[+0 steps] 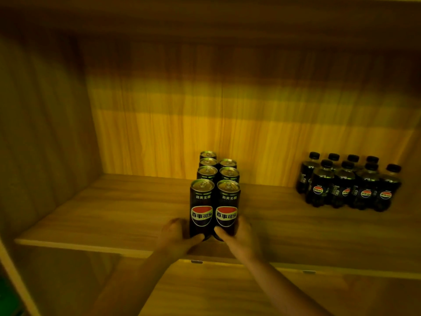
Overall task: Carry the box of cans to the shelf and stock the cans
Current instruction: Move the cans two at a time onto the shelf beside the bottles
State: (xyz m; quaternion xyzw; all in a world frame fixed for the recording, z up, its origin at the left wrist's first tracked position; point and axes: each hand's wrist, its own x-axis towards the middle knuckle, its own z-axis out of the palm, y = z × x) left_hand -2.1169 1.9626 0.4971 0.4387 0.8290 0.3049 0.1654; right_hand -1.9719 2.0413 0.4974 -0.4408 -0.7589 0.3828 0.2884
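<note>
Wood-grain back panel (227, 106) and side wall (45, 115) — dim yellow light

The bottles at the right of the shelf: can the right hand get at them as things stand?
Probably yes, once it lets go. The right hand grips the front right can, and the shelf between that can and the bottles shows nothing standing in the way.

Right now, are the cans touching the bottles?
No, the cans stand in the middle, and a stretch of bare shelf separates them from the bottles at the right.
</note>
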